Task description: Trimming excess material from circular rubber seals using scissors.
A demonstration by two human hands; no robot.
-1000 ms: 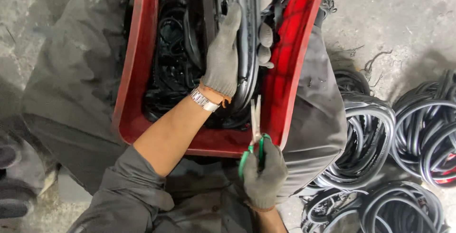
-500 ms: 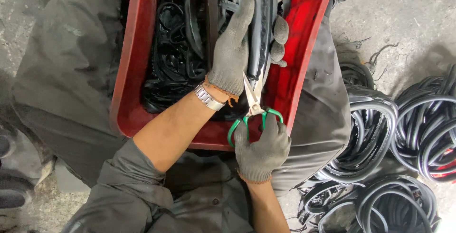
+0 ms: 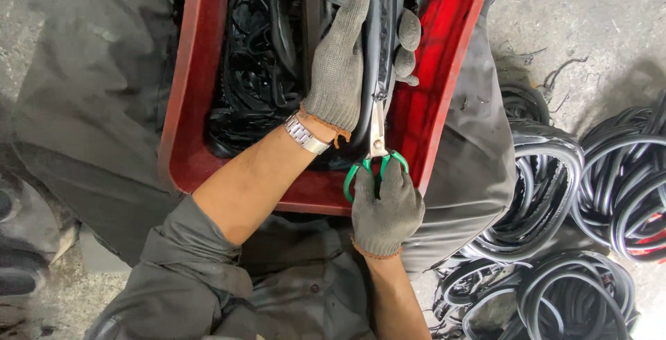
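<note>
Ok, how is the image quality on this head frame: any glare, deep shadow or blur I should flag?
Head view: the left hand, the right hand and the green-handled scissors are sharp, with no motion blur; the red crate shows bright glare along its right wall; the black rubber strips inside merge into dark shadow, detail is lost there; the bottom right corner of the floor is overexposed.

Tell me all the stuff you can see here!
Bin: one, red, on the person's lap.
Rubber strips: many, black, tangled inside the bin.
Long rubber piece: one, black, held over the bin.
Scissors: one pair, green handles, blades at the rubber piece.
Rubber rings: many, black, piled on the floor at right.
Wristwatch: one, silver, left wrist.
Left hand: grey glove, gripping the rubber piece.
Right hand: grey glove, holding the scissors.
</note>
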